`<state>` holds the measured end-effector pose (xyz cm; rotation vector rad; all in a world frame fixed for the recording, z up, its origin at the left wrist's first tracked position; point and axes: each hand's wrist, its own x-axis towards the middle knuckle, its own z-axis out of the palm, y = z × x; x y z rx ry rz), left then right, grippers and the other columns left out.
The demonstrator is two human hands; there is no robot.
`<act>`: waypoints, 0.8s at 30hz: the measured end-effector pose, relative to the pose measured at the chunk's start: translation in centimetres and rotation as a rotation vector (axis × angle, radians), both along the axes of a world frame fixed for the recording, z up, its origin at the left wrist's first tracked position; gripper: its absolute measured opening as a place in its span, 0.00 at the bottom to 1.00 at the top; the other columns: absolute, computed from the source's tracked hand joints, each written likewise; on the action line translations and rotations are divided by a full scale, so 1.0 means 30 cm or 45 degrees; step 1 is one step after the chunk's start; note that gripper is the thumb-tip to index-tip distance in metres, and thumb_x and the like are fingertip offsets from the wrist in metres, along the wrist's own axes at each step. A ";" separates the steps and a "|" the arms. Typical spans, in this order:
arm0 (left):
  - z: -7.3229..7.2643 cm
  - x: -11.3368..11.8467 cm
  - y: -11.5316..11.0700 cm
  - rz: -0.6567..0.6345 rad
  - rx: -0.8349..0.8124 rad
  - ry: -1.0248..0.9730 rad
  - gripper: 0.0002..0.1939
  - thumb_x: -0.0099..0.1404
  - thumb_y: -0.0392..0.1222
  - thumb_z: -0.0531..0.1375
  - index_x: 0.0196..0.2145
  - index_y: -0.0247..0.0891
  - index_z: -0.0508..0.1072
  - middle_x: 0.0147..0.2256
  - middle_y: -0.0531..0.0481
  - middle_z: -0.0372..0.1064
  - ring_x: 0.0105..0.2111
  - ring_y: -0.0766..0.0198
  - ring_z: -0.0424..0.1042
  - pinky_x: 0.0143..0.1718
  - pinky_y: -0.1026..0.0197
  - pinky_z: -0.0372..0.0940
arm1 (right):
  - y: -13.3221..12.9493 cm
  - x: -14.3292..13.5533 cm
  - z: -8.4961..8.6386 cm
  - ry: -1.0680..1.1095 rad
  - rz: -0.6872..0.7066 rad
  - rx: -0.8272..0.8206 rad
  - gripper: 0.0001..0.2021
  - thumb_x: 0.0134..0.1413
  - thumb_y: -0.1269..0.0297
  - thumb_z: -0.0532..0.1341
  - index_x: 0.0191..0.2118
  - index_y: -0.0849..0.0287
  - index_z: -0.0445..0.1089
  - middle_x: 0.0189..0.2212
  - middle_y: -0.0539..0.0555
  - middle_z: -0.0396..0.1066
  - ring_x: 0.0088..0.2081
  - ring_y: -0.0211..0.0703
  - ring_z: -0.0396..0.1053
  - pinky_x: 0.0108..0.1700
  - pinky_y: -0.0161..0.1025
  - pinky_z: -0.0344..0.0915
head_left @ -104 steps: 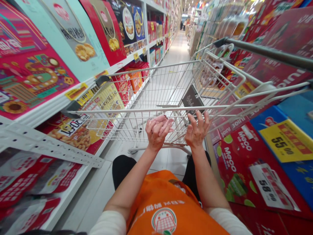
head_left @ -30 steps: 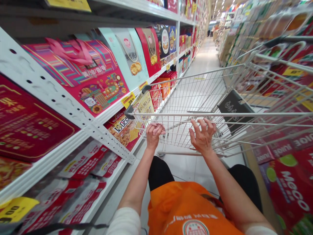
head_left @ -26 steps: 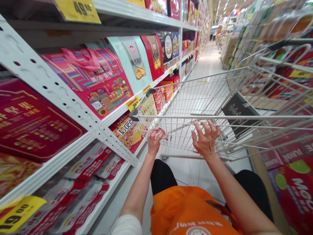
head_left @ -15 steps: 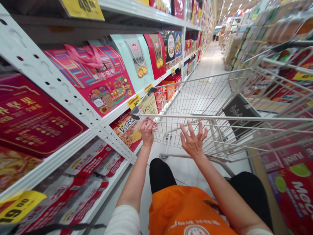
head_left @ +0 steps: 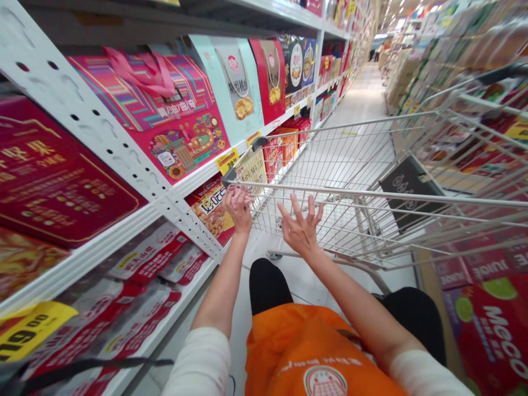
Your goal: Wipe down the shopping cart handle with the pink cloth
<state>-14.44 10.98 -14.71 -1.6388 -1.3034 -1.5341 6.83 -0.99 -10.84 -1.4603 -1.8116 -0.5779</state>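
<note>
Can't see the right end of the cart (head_left: 363,193), cut off by the edge. Can't see inside the bent left hand (head_left: 238,207), or tell touching the cart from just beside it. Can't make out the blurry stack (head_left: 447,82), top right, or tiny shapes (head_left: 376,55) far down the aisle (head_left: 358,102).

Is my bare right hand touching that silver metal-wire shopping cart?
Cannot tell: in the head view, the bare right hand overlaps the silver metal-wire shopping cart, showing neither contact nor gap plainly.
</note>
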 end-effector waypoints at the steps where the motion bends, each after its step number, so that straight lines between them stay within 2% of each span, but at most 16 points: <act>1: -0.016 0.011 0.003 -0.010 -0.004 -0.003 0.13 0.72 0.46 0.57 0.52 0.43 0.73 0.54 0.39 0.65 0.61 0.51 0.62 0.62 0.45 0.58 | 0.011 -0.019 -0.003 -0.008 0.025 -0.048 0.35 0.58 0.63 0.59 0.70 0.39 0.52 0.73 0.49 0.48 0.73 0.68 0.27 0.68 0.72 0.31; 4: -0.094 0.025 -0.013 -0.061 -0.062 0.004 0.13 0.73 0.45 0.55 0.53 0.43 0.72 0.53 0.40 0.67 0.61 0.51 0.62 0.62 0.44 0.59 | 0.044 -0.039 -0.025 -0.044 0.030 -0.109 0.37 0.58 0.64 0.58 0.71 0.43 0.49 0.73 0.50 0.47 0.73 0.70 0.22 0.67 0.75 0.28; 7: -0.165 -0.022 -0.033 -0.158 -0.210 0.061 0.13 0.74 0.44 0.54 0.52 0.43 0.72 0.52 0.41 0.69 0.60 0.51 0.64 0.61 0.44 0.59 | 0.067 -0.016 -0.052 -0.095 0.035 -0.106 0.37 0.58 0.66 0.57 0.72 0.47 0.49 0.73 0.50 0.49 0.74 0.67 0.20 0.68 0.75 0.28; 9: -0.175 -0.084 -0.026 -0.257 -0.329 0.117 0.14 0.73 0.44 0.54 0.52 0.44 0.73 0.52 0.41 0.69 0.60 0.51 0.64 0.62 0.44 0.59 | 0.076 0.000 -0.063 -0.102 0.056 -0.108 0.36 0.57 0.67 0.57 0.71 0.49 0.50 0.73 0.50 0.49 0.73 0.64 0.19 0.69 0.72 0.30; 12: -0.135 -0.172 0.019 -0.284 -0.319 0.088 0.14 0.72 0.46 0.56 0.52 0.45 0.73 0.54 0.41 0.66 0.62 0.50 0.61 0.63 0.42 0.56 | 0.085 0.000 -0.071 -0.074 0.065 -0.122 0.34 0.57 0.66 0.57 0.70 0.52 0.55 0.72 0.51 0.50 0.73 0.65 0.20 0.69 0.72 0.34; 14: -0.105 -0.197 0.055 -0.239 -0.235 0.055 0.14 0.72 0.46 0.57 0.52 0.46 0.73 0.57 0.41 0.63 0.64 0.50 0.58 0.65 0.42 0.54 | 0.090 -0.012 -0.075 -0.058 0.048 -0.116 0.31 0.57 0.66 0.58 0.67 0.52 0.60 0.72 0.53 0.51 0.73 0.68 0.22 0.68 0.74 0.34; 16: -0.101 -0.189 0.076 -0.248 -0.209 0.092 0.13 0.71 0.47 0.58 0.51 0.46 0.73 0.57 0.41 0.62 0.64 0.50 0.57 0.65 0.42 0.54 | 0.093 -0.022 -0.081 -0.049 0.036 -0.094 0.29 0.57 0.66 0.58 0.65 0.52 0.63 0.71 0.55 0.53 0.73 0.68 0.23 0.67 0.76 0.34; 20: -0.180 -0.146 0.050 -0.314 -0.366 0.152 0.10 0.70 0.48 0.59 0.46 0.46 0.76 0.52 0.43 0.67 0.62 0.50 0.61 0.64 0.43 0.55 | 0.094 -0.015 -0.090 -0.078 0.035 -0.072 0.29 0.56 0.67 0.58 0.64 0.52 0.64 0.71 0.55 0.52 0.74 0.68 0.23 0.68 0.74 0.37; 22: -0.224 -0.148 0.016 -0.337 -0.524 0.131 0.10 0.71 0.47 0.58 0.44 0.45 0.77 0.50 0.43 0.69 0.59 0.50 0.63 0.63 0.43 0.56 | 0.093 -0.004 -0.091 -0.113 0.036 -0.071 0.29 0.56 0.67 0.58 0.64 0.51 0.64 0.72 0.54 0.51 0.74 0.68 0.25 0.68 0.73 0.38; 24: -0.248 -0.171 -0.014 -0.374 -0.653 0.125 0.12 0.72 0.47 0.56 0.41 0.44 0.78 0.48 0.43 0.72 0.57 0.50 0.66 0.62 0.44 0.58 | 0.093 0.003 -0.091 -0.126 0.032 -0.057 0.28 0.56 0.67 0.58 0.64 0.51 0.64 0.72 0.54 0.51 0.74 0.68 0.27 0.68 0.73 0.39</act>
